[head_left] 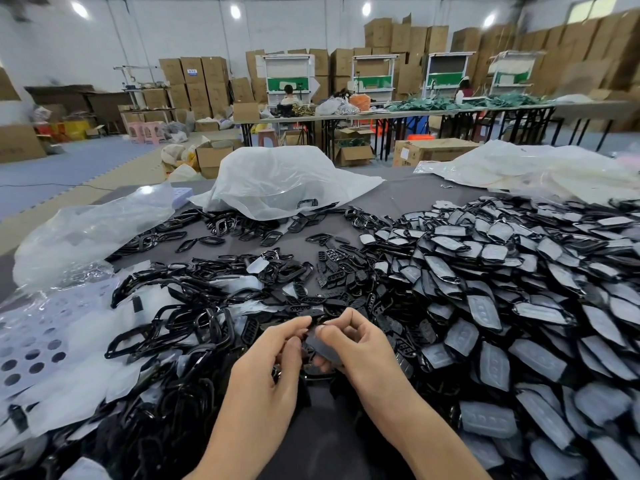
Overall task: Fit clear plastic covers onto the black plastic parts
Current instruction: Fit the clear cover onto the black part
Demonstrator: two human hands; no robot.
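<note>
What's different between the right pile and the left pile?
The right pile shows black parts faced with frosted clear covers; the left pile is mostly bare, open black frames. The right pile's pieces overlap flat; the left pile's frames tangle with loose clear sheets. Both lie on one table.

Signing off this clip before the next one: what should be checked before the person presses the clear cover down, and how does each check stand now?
1. Both hands hold the piece: ok. The left hand and right hand pinch the clear cover between them.
2. Cover fully seated: cannot tell. Fingers hide its edges.
3. More stock within reach: ok. Loose black parts lie just beyond the hands.
4. Place for finished pieces: ok. The covered heap lies to the right.
</note>
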